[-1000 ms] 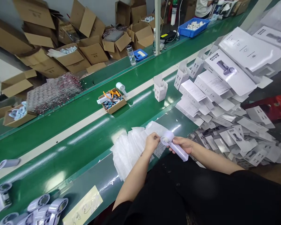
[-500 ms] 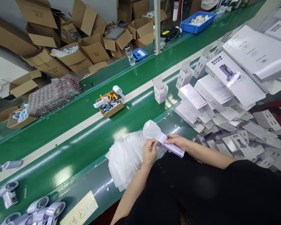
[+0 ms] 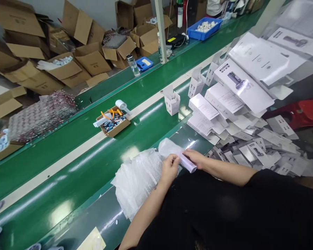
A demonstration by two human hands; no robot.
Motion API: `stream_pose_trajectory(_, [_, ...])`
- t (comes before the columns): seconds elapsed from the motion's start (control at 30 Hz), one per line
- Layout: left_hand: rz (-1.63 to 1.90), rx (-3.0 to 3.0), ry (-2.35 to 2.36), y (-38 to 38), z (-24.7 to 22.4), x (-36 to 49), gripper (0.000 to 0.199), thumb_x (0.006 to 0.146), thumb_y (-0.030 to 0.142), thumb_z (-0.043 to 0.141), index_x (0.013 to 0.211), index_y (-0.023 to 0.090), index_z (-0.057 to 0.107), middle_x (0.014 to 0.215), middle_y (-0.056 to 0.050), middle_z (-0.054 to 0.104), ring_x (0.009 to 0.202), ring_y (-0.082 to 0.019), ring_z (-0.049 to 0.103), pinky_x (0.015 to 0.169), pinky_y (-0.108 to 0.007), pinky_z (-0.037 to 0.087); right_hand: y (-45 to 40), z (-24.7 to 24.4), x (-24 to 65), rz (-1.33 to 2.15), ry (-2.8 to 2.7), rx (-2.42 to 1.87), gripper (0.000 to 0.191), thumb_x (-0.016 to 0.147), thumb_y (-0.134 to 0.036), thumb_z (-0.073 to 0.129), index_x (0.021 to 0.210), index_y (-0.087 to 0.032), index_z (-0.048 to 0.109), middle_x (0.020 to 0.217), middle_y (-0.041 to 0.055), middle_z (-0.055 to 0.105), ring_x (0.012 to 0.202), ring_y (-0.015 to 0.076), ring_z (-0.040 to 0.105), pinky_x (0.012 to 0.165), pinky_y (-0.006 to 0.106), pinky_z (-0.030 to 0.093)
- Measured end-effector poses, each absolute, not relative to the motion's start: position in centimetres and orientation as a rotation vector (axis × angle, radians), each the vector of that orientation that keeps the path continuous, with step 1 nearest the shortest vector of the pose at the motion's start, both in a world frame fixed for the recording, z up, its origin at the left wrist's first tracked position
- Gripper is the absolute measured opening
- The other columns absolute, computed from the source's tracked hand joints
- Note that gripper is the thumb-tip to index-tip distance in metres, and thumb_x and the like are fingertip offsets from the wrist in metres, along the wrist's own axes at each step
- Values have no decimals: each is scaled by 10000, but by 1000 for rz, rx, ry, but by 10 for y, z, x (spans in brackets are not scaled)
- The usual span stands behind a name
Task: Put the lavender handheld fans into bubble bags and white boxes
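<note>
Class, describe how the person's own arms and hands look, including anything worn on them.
The left hand and right hand are bare, with no gloves visible. A short black fabric sleeve leaves the right forearm uncovered. The left forearm bears a small dark mark, too small to identify.

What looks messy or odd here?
The white printed cardboard boxes on the right look messy, overlapping at uneven angles. A small white scrap lies loose on the dark green worktop near the translucent white bags, perhaps dropped litter.
</note>
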State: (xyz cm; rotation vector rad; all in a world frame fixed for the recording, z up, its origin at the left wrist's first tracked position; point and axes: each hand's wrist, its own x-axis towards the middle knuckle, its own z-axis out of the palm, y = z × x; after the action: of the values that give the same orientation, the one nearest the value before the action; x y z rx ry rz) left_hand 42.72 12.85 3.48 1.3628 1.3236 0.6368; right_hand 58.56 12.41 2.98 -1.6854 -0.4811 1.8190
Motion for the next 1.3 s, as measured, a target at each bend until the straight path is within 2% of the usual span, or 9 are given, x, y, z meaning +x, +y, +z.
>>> stream_pose_trajectory(0.1, [667,1109,1292,128,51,425,214,725,363,581,661,163,541,508,59,427,485,-81,371,514,-213,299,116,46,608,1722,-982,-1784,246,737,-300,635,594,-161,490,595,-23,503,566,99,504,472,183,413])
stream_pose_trajectory(0.2, [733,996,1205,124,65,414,265,751,410,573,682,158,531,532,55,424,493,-76,376,512,-206,306,112,75,621,1673,-1182,-1693,192,731,-327,614,666,-153,565,970,42,587,680,118,570,501,207,470])
stream_pose_trajectory(0.27, [793,1145,1147,123,71,407,257,779,416,567,815,162,572,689,11,532,620,-103,478,594,-217,378,111,91,618,1672,-1059,-1584,146,745,-301,578,744,-156,593,1160,60,545,742,132,596,539,234,507])
stream_pose_trajectory(0.4, [764,1614,990,126,73,406,740,592,393,758,1250,226,463,1228,-101,503,1076,-241,498,850,-352,441,106,96,591,1677,-862,-1392,70,739,-231,582,780,-180,606,971,30,638,805,158,613,627,246,527])
stream_pose_trajectory(0.47, [674,1788,928,126,68,410,721,581,344,768,1243,237,506,1203,-102,543,1102,-270,493,923,-419,411,103,88,583,1694,-783,-1299,91,740,-260,619,756,-187,568,813,14,639,779,164,626,655,269,543])
stream_pose_trajectory(0.57, [734,1655,1081,125,61,414,288,721,342,646,979,215,669,921,-71,640,895,-228,579,827,-392,478,108,77,598,1607,-555,-1277,287,727,-339,684,897,-208,493,814,23,629,740,166,649,672,320,570])
stream_pose_trajectory(0.73, [893,852,1276,127,65,404,381,631,419,722,882,143,647,773,-23,615,680,-152,596,529,-251,519,148,64,666,1017,-333,-1461,878,633,-344,783,1294,-322,206,999,51,595,665,149,649,611,318,592])
stream_pose_trajectory(0.93, [995,612,1212,126,75,384,379,540,319,804,816,137,618,758,7,616,676,-133,612,553,-262,559,178,43,666,847,-274,-1494,409,712,-455,656,995,-228,467,1038,34,560,870,133,608,647,232,569])
stream_pose_trajectory(1.3, [1236,511,1172,150,101,330,359,510,200,813,794,167,596,714,43,631,605,-113,622,501,-224,556,109,7,604,811,-921,-1773,342,684,-528,636,741,-206,536,666,-16,516,674,160,507,681,298,455])
